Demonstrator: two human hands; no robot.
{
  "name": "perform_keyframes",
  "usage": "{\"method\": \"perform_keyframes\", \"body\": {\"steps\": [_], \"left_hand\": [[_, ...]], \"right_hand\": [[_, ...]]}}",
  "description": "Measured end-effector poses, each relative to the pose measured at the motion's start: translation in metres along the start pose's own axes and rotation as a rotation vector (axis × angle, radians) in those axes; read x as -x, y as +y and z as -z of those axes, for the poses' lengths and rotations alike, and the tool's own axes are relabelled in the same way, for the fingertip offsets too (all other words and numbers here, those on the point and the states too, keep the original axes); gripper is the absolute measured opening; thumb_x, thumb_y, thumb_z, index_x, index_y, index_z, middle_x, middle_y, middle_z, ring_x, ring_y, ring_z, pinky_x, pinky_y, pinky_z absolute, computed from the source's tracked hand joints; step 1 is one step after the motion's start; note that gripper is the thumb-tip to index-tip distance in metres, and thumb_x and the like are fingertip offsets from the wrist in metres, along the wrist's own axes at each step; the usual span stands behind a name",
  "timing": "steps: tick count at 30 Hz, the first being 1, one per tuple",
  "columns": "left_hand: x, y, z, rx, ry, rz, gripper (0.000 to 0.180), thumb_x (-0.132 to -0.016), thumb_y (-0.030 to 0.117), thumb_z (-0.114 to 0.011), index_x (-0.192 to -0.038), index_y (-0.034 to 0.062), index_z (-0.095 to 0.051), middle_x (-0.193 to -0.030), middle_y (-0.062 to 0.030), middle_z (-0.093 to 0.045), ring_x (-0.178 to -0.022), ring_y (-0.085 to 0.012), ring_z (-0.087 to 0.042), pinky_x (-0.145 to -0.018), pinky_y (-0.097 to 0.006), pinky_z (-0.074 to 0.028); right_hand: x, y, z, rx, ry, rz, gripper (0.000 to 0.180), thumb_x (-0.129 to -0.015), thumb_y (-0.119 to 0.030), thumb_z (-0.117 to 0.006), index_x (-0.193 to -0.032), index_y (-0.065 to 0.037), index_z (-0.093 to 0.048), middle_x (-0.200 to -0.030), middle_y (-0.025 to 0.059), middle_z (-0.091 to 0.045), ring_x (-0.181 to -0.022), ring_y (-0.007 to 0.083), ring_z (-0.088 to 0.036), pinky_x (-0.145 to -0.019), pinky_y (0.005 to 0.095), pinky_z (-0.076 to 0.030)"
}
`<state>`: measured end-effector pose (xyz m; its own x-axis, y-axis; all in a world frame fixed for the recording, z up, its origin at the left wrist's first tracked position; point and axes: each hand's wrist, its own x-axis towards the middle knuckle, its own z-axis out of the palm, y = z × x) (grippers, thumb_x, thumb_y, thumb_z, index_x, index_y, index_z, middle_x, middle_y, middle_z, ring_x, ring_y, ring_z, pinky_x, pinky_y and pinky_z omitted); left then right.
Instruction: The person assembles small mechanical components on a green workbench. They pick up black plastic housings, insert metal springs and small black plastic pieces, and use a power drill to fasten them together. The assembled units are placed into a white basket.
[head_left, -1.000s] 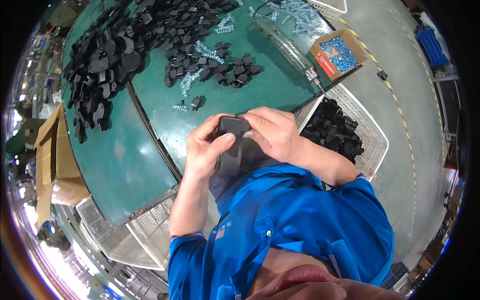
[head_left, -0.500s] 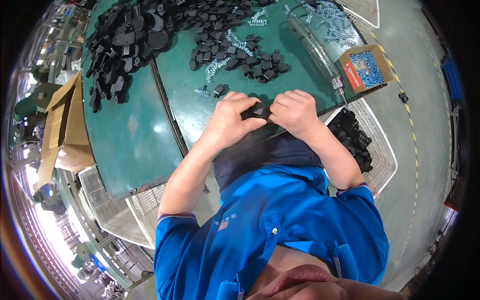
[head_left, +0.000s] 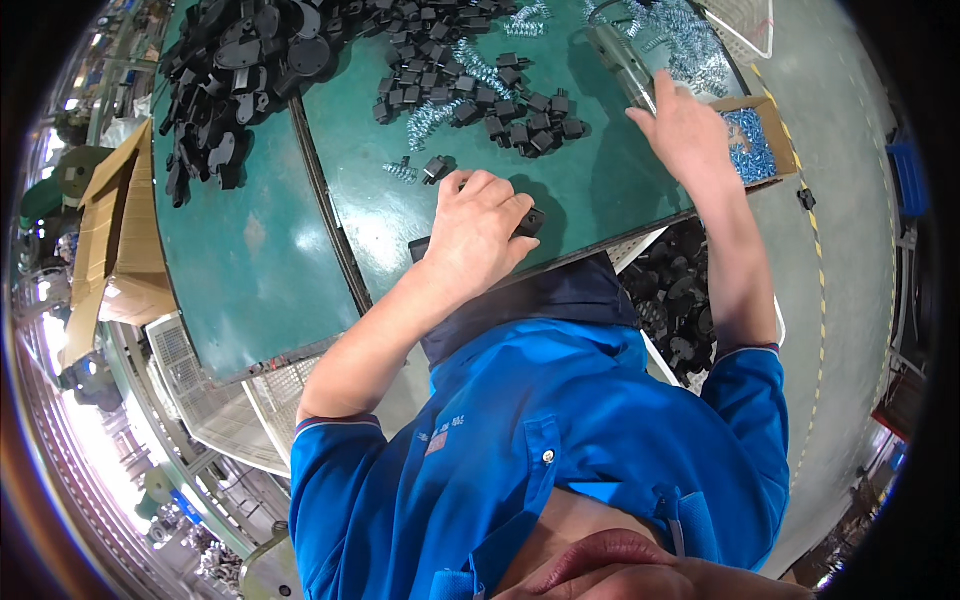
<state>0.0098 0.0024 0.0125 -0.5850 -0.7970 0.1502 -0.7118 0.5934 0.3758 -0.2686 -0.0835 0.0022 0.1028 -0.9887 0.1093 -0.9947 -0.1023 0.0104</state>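
Observation:
My left hand [head_left: 482, 228] is closed over a black plastic part [head_left: 532, 222] near the front edge of the green table. Ends of the part show on both sides of the hand; its middle is covered. Farther right, my right hand [head_left: 688, 130] has thumb and forefinger around the body of a silver electric screwdriver [head_left: 622, 62], whose lower end the hand hides. Just beyond my left hand lie a small black block [head_left: 436, 169] and a short spring [head_left: 401, 171].
Black blocks [head_left: 430, 75] and silver springs [head_left: 482, 68] are heaped at the back, with larger black housings [head_left: 240, 55] to the left. An open carton of bluish screws [head_left: 752, 145] sits at the table's right edge. Black parts [head_left: 685, 300] fill a white basket below.
My right hand has left the black part and moved right and away to the screwdriver. My left hand has turned palm down over the part, keeping hold of it.

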Motion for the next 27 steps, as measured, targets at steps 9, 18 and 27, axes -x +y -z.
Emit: {"method": "perform_keyframes", "body": {"steps": [9, 18, 27], "left_hand": [[0.004, -0.006, -0.003, 0.061, 0.015, 0.029, 0.042, -0.063, 0.020, -0.083, -0.100, 0.0069, -0.069, -0.092, -0.0053, -0.061, -0.101, -0.0259, -0.057, -0.095, -0.041, -0.039], [0.003, -0.005, -0.004, 0.048, -0.005, 0.052, 0.043, -0.061, 0.018, -0.083, -0.100, 0.0076, -0.069, -0.091, -0.0045, -0.062, -0.100, -0.0244, -0.058, -0.095, -0.041, -0.040], [0.004, -0.007, -0.009, 0.083, 0.041, 0.058, 0.038, -0.060, 0.020, -0.082, -0.095, 0.0097, -0.068, -0.086, -0.0034, -0.059, -0.097, -0.0237, -0.057, -0.091, -0.041, -0.040]], "right_hand": [[0.006, -0.005, 0.008, -0.683, 0.195, -0.042, 0.051, -0.088, -0.025, -0.070, -0.128, 0.000, -0.053, -0.100, 0.0167, -0.069, -0.085, 0.0229, -0.068, -0.074, 0.0359, -0.053], [0.049, -0.083, 0.054, -1.754, 0.448, 0.314, 0.056, -0.079, -0.027, -0.081, -0.108, 0.004, -0.046, -0.097, 0.0124, -0.052, -0.084, 0.0230, -0.064, -0.074, 0.0367, -0.058], [0.054, -0.119, 0.058, -1.818, 0.342, 0.210, 0.064, -0.078, -0.038, -0.083, -0.103, 0.002, -0.041, -0.077, 0.0150, -0.063, -0.066, 0.0174, -0.064, -0.061, 0.0267, -0.055]]}}
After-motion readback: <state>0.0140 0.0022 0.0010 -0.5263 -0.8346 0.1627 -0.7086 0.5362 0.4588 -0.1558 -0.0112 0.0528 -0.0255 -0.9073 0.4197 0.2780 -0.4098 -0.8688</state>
